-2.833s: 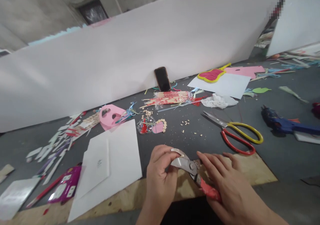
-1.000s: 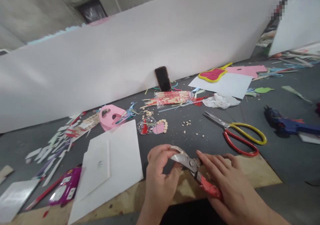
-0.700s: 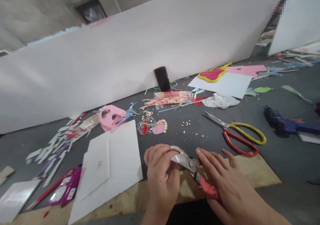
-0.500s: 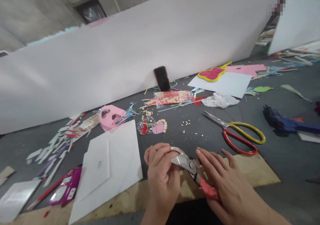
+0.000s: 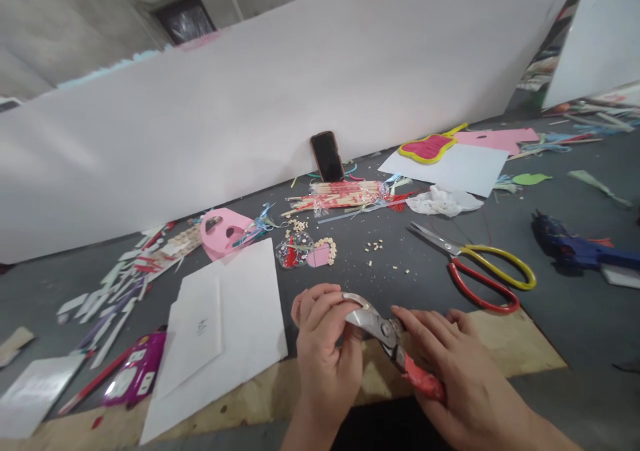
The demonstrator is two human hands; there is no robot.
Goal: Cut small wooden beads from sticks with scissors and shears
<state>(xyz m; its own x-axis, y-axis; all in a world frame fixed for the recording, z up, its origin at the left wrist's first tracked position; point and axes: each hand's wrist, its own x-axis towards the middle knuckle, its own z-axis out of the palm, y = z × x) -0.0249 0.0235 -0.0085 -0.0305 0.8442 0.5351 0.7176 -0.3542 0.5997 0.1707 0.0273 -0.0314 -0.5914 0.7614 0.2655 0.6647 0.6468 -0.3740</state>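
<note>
My right hand grips the red handles of a pair of metal shears, with the fingers lying along the top handle. The silver jaws point left. My left hand is curled at the jaw tips, thumb and fingers pinched together there. What it holds, if anything, is too small to make out. Both hands hover over a plywood board at the table's near edge.
Red-and-yellow scissors lie to the right, a blue glue gun further right. White paper sheets lie left of my hands. A phone leans on the white partition. Beads, sticks and paper scraps litter the grey table.
The shears' jaws have stayed at my left fingertips. My left hand has shifted slightly and closed more over the jaw tips. The view has moved a little.
</note>
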